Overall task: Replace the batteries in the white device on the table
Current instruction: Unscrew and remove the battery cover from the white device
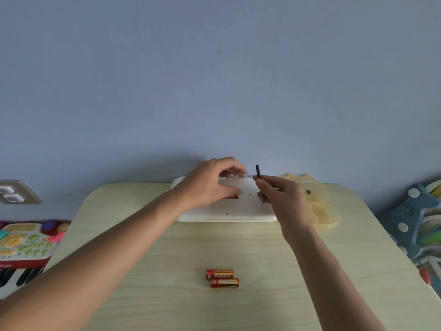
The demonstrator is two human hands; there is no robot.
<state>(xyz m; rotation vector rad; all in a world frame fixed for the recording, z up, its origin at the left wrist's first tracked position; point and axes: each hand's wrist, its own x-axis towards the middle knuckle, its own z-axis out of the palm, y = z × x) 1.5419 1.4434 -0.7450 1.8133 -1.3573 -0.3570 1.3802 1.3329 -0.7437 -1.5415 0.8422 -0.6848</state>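
A flat white plastic device (226,209) lies at the far edge of the pale wood-grain table (167,247). The left hand (210,181) curls over it; the right hand (279,194) pinches a thin dark screwdriver (257,171). Two orange cylindrical batteries (222,278) lie side by side, touching, nearer the front edge.

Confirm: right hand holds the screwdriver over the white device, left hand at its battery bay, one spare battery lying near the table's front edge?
Wrong on the count: the head view shows two batteries side by side there. The rest stands: right hand holds the screwdriver, left hand at the white device.
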